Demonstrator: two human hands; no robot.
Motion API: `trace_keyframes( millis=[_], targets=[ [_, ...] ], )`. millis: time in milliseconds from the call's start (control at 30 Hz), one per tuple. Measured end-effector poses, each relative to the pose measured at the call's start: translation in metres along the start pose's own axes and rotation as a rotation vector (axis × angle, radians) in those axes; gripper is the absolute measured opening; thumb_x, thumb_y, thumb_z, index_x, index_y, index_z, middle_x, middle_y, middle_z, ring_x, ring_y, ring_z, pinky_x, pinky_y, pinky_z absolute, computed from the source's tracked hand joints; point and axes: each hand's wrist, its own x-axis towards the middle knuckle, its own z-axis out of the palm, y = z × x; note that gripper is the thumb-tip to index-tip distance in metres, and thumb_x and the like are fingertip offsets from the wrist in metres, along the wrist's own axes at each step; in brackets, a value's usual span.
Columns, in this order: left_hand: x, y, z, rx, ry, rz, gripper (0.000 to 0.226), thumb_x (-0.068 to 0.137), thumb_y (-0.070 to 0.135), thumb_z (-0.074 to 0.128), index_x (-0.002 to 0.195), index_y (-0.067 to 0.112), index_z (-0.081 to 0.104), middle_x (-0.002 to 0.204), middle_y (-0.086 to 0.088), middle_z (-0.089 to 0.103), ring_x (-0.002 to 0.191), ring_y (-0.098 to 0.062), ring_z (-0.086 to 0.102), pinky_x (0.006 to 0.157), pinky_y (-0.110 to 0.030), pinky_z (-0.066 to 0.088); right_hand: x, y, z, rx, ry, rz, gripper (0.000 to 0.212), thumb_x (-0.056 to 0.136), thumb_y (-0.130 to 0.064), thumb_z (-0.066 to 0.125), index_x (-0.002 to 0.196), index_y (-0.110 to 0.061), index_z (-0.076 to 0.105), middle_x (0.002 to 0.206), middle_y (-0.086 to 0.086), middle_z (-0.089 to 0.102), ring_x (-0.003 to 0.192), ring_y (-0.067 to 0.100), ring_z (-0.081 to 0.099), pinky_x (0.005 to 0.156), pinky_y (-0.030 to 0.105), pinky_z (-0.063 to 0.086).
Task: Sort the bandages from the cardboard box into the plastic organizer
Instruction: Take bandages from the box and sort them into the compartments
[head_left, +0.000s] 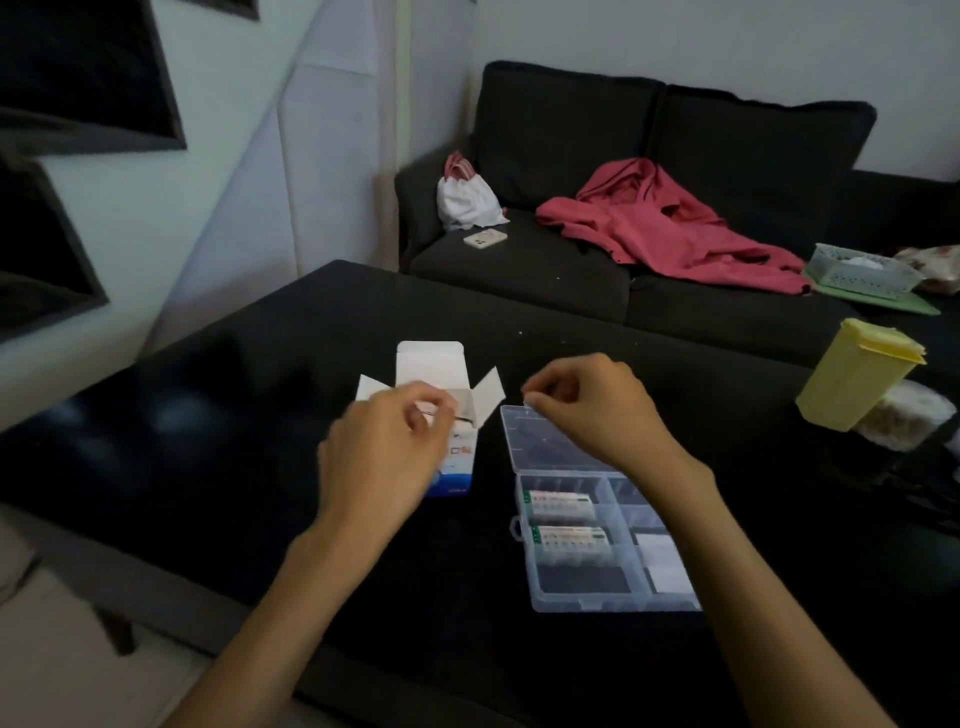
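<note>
A dark sofa (623, 249) sits at the back of the room, with a pink cloth (670, 223) thrown on it, and in front is a black table (249, 415). On the table stands the cardboard box (441, 374) with its flaps open, so a hand can reach in from the top. The left hand (384, 441) is at the mouth of the box, its fingers curled close together; they seem to pinch something small, but the blur hides what. Just beside the box lies the plastic organizer (597, 540), lid folded flat back, so the little rooms are easy to fill. Two rooms on its left side already hold bandages (563, 519) (stacked in neat rows). The right hand (592, 405) hangs over the open lid, thumb and finger pressed together; I cannot tell if it holds anything. I think sorting is partly done. A yellow tub (857, 379) stands well apart on the right.
</note>
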Motion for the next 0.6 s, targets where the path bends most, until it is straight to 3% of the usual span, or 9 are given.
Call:
trace_keyframes(
  millis=[100,167,233,267,333,433,533,600],
  targets=[
    [0.009,-0.026,-0.005,-0.072,0.240,-0.086,0.028,0.090,0.029,0.058,0.118,0.026,0.060,0.110,0.004,0.061,0.092,-0.010,0.056,0.066,-0.014,0.038,0.010,-0.019,0.026,-0.092,0.031,-0.194,0.031,0.090,-0.029,0.060,0.121,-0.029,0.057,0.108,-0.008,0.060,0.096,0.004,0.051,0.079,0.020,0.042],
    [0.018,-0.044,0.002,-0.196,0.211,-0.226,0.049,0.090,0.029,0.060,0.136,0.020,0.046,0.131,-0.001,0.052,0.114,-0.016,0.052,0.089,-0.028,0.043,0.013,-0.020,0.049,-0.254,-0.013,-0.310,0.043,0.090,-0.033,0.058,0.132,-0.028,0.049,0.132,-0.005,0.050,0.119,0.012,0.041,0.096,0.029,0.037],
    [0.027,-0.054,0.011,-0.462,0.075,-0.445,0.064,0.089,0.035,0.060,0.144,0.015,0.035,0.142,-0.005,0.045,0.126,-0.019,0.046,0.103,-0.038,0.040,0.012,-0.015,0.068,-0.387,-0.045,-0.349,0.045,0.091,-0.036,0.057,0.134,-0.026,0.048,0.140,-0.002,0.042,0.129,0.017,0.032,0.105,0.034,0.029],
    [0.031,-0.056,0.016,-0.598,0.004,-0.527,0.063,0.089,0.037,0.060,0.143,0.012,0.037,0.141,-0.007,0.047,0.123,-0.020,0.049,0.102,-0.040,0.041,0.010,-0.011,0.074,-0.395,-0.042,-0.351,0.042,0.091,-0.036,0.057,0.131,-0.026,0.052,0.141,-0.002,0.042,0.130,0.019,0.031,0.106,0.034,0.027],
    [0.035,-0.056,0.022,-0.721,-0.113,-0.600,0.045,0.091,0.033,0.059,0.128,0.009,0.054,0.122,-0.006,0.061,0.104,-0.017,0.058,0.087,-0.035,0.048,0.000,-0.004,0.082,-0.363,0.000,-0.358,0.037,0.089,-0.034,0.062,0.125,-0.025,0.059,0.135,0.001,0.049,0.127,0.022,0.038,0.103,0.035,0.032],
    [0.034,-0.060,0.025,-0.652,-0.163,-0.519,0.027,0.091,0.026,0.061,0.113,0.013,0.066,0.106,-0.004,0.069,0.094,-0.016,0.063,0.070,-0.030,0.053,-0.014,0.005,0.086,-0.337,0.097,-0.405,0.034,0.080,-0.031,0.073,0.113,-0.024,0.067,0.121,0.003,0.061,0.114,0.026,0.053,0.092,0.037,0.044],
    [0.023,-0.061,0.022,-0.544,-0.132,-0.425,0.017,0.088,0.023,0.065,0.102,0.017,0.072,0.094,0.000,0.073,0.083,-0.014,0.068,0.068,-0.033,0.058,-0.022,0.007,0.080,-0.300,0.056,-0.406,0.034,0.095,-0.042,0.046,0.123,-0.028,0.061,0.127,-0.006,0.056,0.118,0.015,0.041,0.094,0.026,0.030],
    [0.014,-0.059,0.018,-0.496,-0.128,-0.385,0.008,0.086,0.025,0.066,0.091,0.024,0.073,0.084,0.006,0.073,0.075,-0.011,0.069,0.070,-0.036,0.059,-0.021,0.003,0.074,-0.269,0.048,-0.415,0.037,0.098,-0.042,0.039,0.124,-0.028,0.060,0.122,-0.008,0.060,0.108,0.009,0.040,0.086,0.022,0.027]
  ],
)
